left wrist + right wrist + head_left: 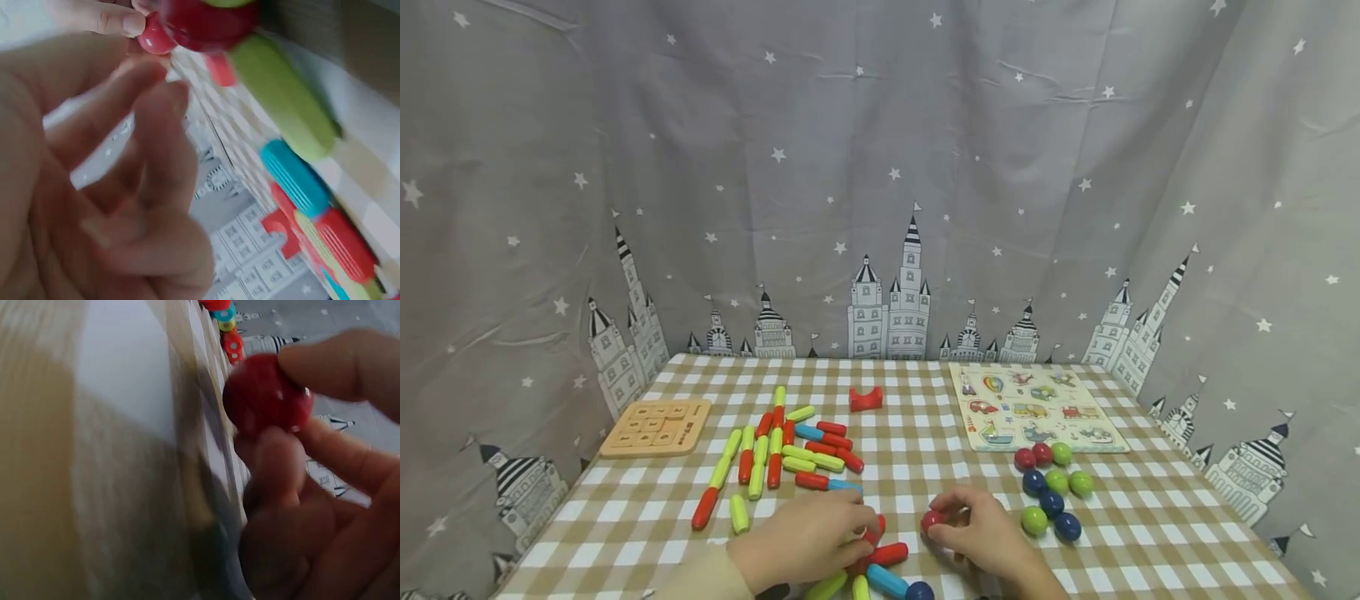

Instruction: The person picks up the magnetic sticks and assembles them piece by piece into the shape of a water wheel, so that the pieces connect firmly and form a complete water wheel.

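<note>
My right hand [988, 533] pinches a small red ball [265, 390] between thumb and fingers, close over the checked cloth. My left hand [812, 533] hovers at a cluster of rods near the front edge, fingers loosely bent with nothing between them in the left wrist view. That cluster has a red rod [891, 554], a blue rod [886, 581] with a dark blue ball [919, 592] at its end, and lime rods [826, 587]; my left hand hides part of it. A dark red ball [209, 26] meets a lime rod [284, 103] in the left wrist view.
Several lime, red and blue rods [760, 458] lie to the left. Loose balls [1052, 503] sit at the right, before a picture puzzle board [962, 408]. A wooden number puzzle [655, 450] is at far left, a red notched block [866, 401] behind. Grey curtain [880, 167] closes the back.
</note>
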### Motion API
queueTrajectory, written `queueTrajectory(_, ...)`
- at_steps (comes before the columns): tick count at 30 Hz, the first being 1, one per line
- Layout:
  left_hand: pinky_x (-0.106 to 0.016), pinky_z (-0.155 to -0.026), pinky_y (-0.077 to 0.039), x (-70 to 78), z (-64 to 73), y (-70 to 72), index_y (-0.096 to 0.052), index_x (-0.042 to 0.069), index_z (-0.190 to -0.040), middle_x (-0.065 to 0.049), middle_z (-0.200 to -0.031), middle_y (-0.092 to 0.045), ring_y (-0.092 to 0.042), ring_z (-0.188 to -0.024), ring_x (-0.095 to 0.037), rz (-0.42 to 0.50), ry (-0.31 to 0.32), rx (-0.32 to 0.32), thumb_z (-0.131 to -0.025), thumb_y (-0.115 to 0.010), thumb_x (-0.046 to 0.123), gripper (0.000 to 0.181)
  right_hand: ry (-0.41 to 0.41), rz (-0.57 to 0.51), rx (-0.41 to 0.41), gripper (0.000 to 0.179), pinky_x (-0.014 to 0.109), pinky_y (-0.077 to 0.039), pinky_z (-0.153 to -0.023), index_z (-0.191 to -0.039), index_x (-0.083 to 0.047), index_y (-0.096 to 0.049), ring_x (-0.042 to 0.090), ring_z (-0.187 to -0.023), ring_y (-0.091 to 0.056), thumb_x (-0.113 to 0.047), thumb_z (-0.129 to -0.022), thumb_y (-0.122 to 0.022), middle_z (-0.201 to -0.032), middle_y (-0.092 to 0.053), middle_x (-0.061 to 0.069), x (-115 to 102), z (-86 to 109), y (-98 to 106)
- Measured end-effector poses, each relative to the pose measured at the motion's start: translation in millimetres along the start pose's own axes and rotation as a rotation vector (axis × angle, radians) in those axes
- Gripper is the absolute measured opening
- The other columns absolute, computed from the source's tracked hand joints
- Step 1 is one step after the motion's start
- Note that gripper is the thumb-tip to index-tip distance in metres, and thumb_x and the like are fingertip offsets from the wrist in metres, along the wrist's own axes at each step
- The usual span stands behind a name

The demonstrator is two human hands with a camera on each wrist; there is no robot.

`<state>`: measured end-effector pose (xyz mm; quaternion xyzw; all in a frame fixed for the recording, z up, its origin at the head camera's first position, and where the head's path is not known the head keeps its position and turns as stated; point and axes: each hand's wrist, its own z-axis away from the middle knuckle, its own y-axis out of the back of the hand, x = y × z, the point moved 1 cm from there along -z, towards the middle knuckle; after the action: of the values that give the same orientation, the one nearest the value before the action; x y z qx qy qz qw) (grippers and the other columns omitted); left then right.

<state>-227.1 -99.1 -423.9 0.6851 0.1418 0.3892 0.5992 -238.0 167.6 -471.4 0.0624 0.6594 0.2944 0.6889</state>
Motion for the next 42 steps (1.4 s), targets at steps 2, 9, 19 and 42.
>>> queueTrajectory(2,-0.019,-0.059,-0.044,7.8,-10.0,-0.9,-0.075,0.029,-0.096,0.018,-0.079,-0.055,-0.049,-0.067,0.000,-0.004,0.027,0.007,-0.096,-0.073,0.032,0.004,0.004,-0.037,-0.047,0.031,0.027,-0.048,-0.052,-0.115,-0.010,-0.071,0.016,-0.066,-0.061,-0.020,-0.087,-0.081,-0.095,-0.069,0.002,-1,1.3,-1)
queueTrajectory(9,-0.022,-0.056,-0.043,17.2,-31.4,-13.5,-0.071,0.022,-0.079,0.014,-0.064,-0.056,-0.050,-0.059,-0.003,0.011,0.160,-0.078,-0.092,-0.077,0.034,0.019,0.047,-0.070,-0.125,0.026,0.026,-0.052,-0.058,-0.113,-0.009,-0.072,0.017,-0.073,-0.065,-0.020,-0.091,-0.079,-0.098,-0.072,0.003,0,3.4,-2)
queueTrajectory(19,-0.021,-0.054,-0.043,15.7,-27.3,-18.3,-0.069,0.020,-0.086,0.013,-0.066,-0.055,-0.050,-0.058,-0.002,0.059,0.161,-0.029,-0.094,-0.075,0.033,0.016,0.143,-0.043,-0.118,0.031,0.023,-0.051,-0.059,-0.119,-0.006,-0.073,0.015,-0.074,-0.065,-0.019,-0.092,-0.078,-0.100,-0.074,0.003,-6,1.4,-7)
queueTrajectory(42,-0.021,-0.072,-0.050,19.4,15.5,-12.8,-0.073,0.022,-0.096,0.015,-0.088,-0.055,-0.049,-0.074,-0.001,0.097,0.159,0.022,-0.093,-0.077,0.021,0.005,-0.331,0.590,0.475,0.027,0.048,-0.052,-0.063,-0.105,-0.003,-0.066,0.032,-0.081,-0.061,-0.011,-0.081,-0.076,-0.102,-0.057,0.022,-7,27.1,48)
